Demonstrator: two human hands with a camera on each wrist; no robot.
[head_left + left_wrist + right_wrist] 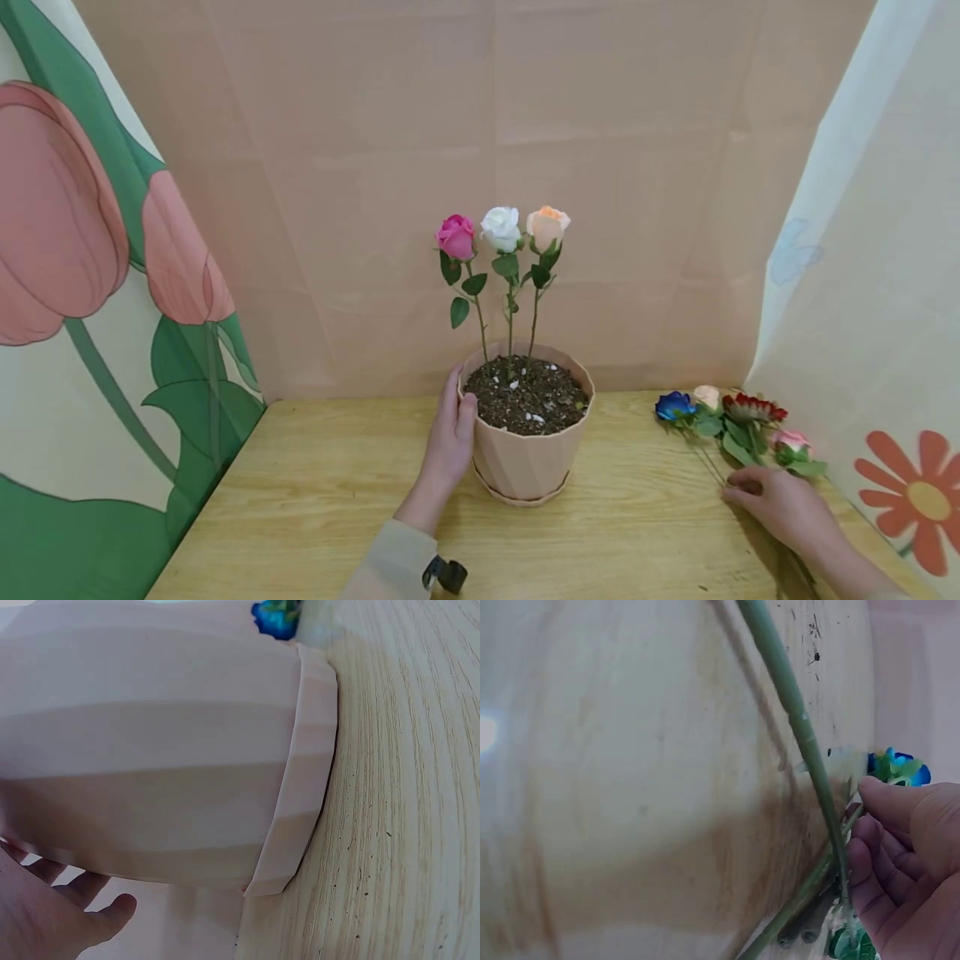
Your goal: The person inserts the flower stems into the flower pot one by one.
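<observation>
A pale pink faceted flowerpot (pixel 525 462) filled with dark soil (pixel 525 396) stands on a matching saucer. Three artificial roses rise upright from the soil: a magenta rose (pixel 456 237), a white rose (pixel 501 229) and a peach rose (pixel 548 227). My left hand (pixel 452 429) rests against the pot's left side near the rim, fingers laid along the wall (pixel 150 735). At the right, my right hand (pixel 783 508) pinches a thin green flower stem between thumb and forefinger (pixel 900 862). Another thick green stem (pixel 802 731) crosses in front of that hand.
Beyond the right hand lie loose flowers: a blue rose (pixel 674 406), a pale pink rose (pixel 706 397), a dark red flower (pixel 752 409) and a pink-and-white rose (pixel 792 446). The wooden table (pixel 322 492) meets a pinkish backdrop behind; printed floral sheets (pixel 926 500) flank both sides.
</observation>
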